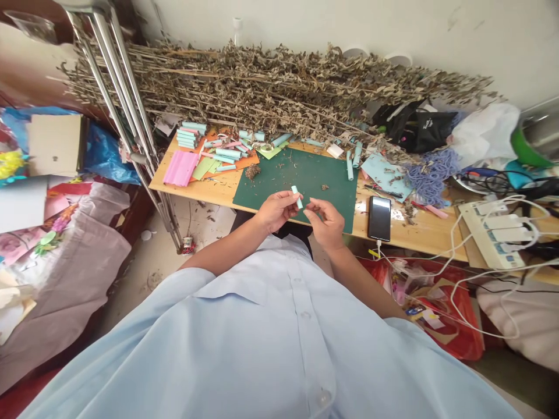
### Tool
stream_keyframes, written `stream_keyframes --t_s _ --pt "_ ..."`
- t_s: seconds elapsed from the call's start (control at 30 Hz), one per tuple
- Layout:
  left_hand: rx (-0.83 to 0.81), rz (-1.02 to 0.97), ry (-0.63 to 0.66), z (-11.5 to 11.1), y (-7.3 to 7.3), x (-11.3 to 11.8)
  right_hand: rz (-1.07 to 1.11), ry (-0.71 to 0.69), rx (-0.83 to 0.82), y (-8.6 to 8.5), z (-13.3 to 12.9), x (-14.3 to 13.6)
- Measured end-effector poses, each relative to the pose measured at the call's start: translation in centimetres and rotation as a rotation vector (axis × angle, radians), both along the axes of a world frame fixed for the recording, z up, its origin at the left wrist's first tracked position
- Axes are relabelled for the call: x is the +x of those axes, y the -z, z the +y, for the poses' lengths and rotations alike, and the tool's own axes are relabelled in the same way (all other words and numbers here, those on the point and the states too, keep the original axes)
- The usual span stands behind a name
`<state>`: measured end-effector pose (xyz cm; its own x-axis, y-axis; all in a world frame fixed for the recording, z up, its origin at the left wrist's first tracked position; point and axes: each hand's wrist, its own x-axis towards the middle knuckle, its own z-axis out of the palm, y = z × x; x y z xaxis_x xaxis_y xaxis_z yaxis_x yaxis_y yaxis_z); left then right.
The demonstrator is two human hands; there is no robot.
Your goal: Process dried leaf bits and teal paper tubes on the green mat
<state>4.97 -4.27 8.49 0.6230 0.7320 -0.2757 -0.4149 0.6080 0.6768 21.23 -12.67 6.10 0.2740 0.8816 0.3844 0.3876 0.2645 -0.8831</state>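
Note:
A small light-blue paper roll [297, 196] is pinched between the thumb and fingers of my left hand [279, 209], above the front edge of a green cutting mat [301, 174]. Just to its right, my right hand [326, 221] has thumb and fingertips drawn together in a pinch close to the roll. Whatever those fingertips hold, if anything, is too small to make out. On the mat lie a clump of dried plant bits [252, 171] and a smaller crumb [324, 187].
Bundles of dried stems [262, 81] line the table's back. Paper rolls [187, 135] and a pink paper stack [180, 168] sit left. A phone [379, 218], purple cord [434, 174] and power strip [491, 233] with cables are right. Metal legs [126, 93] rise at left.

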Motion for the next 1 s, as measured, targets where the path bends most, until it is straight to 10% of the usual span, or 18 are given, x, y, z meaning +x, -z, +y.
stream_keyframes --t_s 0.37,1.0 --pt "0.008 -0.023 0.07 0.0 -1.2 -1.5 0.097 -0.06 -0.085 -0.9 1.1 -1.9" --pt "0.515 0.28 -0.2 0.4 -2.9 -3.7 0.483 -0.059 -0.281 -0.1 1.7 -4.1"
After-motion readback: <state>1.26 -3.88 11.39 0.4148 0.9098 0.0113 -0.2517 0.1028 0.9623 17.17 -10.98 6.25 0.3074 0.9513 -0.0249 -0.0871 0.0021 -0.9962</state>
